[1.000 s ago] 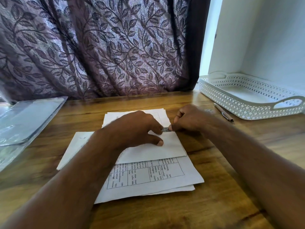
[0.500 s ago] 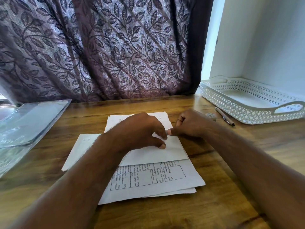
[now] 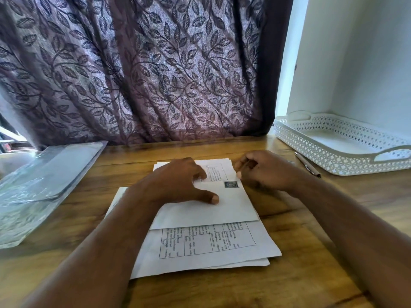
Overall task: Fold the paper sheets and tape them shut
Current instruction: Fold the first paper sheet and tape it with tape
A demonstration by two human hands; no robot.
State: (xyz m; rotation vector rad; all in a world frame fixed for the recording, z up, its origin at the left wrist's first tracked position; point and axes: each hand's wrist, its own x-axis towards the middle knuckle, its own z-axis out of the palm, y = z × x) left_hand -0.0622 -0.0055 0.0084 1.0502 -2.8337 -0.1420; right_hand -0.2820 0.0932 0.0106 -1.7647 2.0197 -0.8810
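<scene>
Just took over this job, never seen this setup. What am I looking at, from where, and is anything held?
No machine: a person's two bare hands, filmed by one camera on their head, looking down. On the table lies a stack of printed sheets, a folded sheet on top, a small dark piece of tape at its edge. The left hand presses flat on the folded sheet. The right hand is curled beside the tape, nothing visible in it. A pen, tray and plastic sleeve lie aside.

The left hand (image 3: 178, 183) presses a folded white paper sheet (image 3: 222, 207) (lying on printed white sheets (image 3: 200, 245)), with a small grey tape square (image 3: 231, 184) just beside the curled right hand (image 3: 264, 172).
</scene>
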